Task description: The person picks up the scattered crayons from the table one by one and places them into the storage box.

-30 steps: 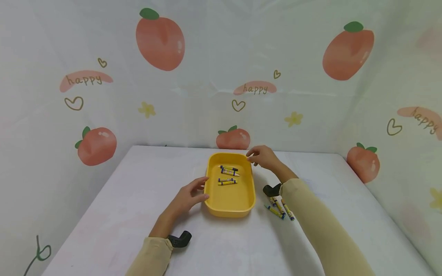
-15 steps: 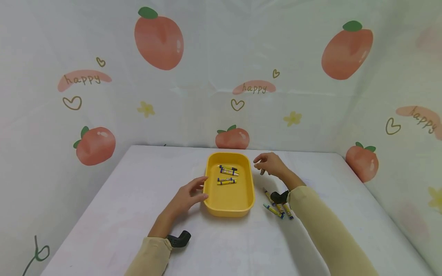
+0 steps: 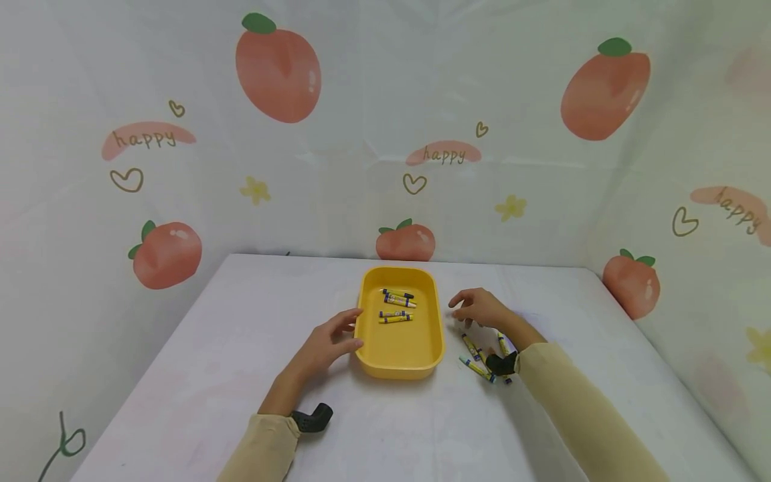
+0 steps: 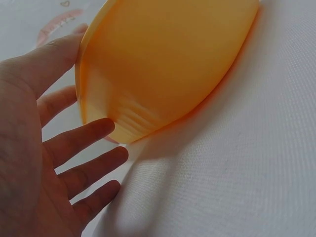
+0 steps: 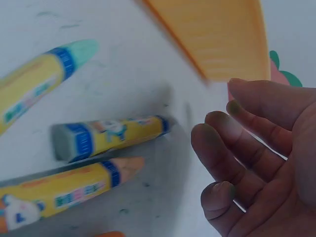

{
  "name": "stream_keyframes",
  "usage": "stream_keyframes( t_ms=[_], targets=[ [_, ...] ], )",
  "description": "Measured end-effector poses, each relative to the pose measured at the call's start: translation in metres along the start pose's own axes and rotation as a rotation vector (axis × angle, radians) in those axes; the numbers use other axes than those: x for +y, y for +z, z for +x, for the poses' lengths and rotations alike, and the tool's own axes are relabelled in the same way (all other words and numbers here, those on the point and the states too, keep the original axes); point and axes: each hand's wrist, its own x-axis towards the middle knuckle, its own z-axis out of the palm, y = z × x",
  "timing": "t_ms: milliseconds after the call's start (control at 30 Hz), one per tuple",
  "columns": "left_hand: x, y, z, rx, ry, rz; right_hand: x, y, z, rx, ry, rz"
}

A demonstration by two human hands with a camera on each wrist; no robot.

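Note:
A yellow plastic tray (image 3: 402, 351) stands in the middle of the table, with several crayons (image 3: 400, 302) lying crosswise in its far half. My left hand (image 3: 328, 343) is at the tray's left side, thumb and fingertips against its wall and the fingers spread in the left wrist view. To the right of the tray, my right hand (image 3: 484, 308) hovers with bent fingers and nothing between them. Below it lie loose crayons in yellow wrappers: a grey one (image 5: 118, 136), a mint-green one (image 5: 34, 89) and a peach one (image 5: 64, 195). The right wrist partly hides others in the head view.
White cloth covers the table (image 3: 253, 294). Behind it hangs a pale curtain (image 3: 343, 161) printed with peaches, hearts and flowers. Small coloured smudges mark the cloth around the loose crayons. A black wrist camera (image 3: 313, 418) sits on the left wrist.
My right hand has drawn back from the tray's far right corner, moving right and nearer, to above the loose crayons. The left hand and tray stay in place.

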Motion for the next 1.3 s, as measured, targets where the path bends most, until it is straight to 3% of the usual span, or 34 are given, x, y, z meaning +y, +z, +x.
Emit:
stream_keyframes(
  t_ms=[533, 867, 1300],
  targets=[
    [-0.003, 0.0, 0.001, -0.004, -0.003, 0.0, 0.015, 0.011, -0.009, -0.08, -0.021, -0.162],
    [-0.003, 0.001, 0.001, 0.0, 0.003, 0.001, 0.01, 0.019, -0.019, -0.084, 0.045, -0.195],
    [-0.003, 0.0, 0.001, -0.005, 0.014, -0.005, 0.018, 0.015, -0.024, -0.019, -0.077, -0.092]
  ],
)
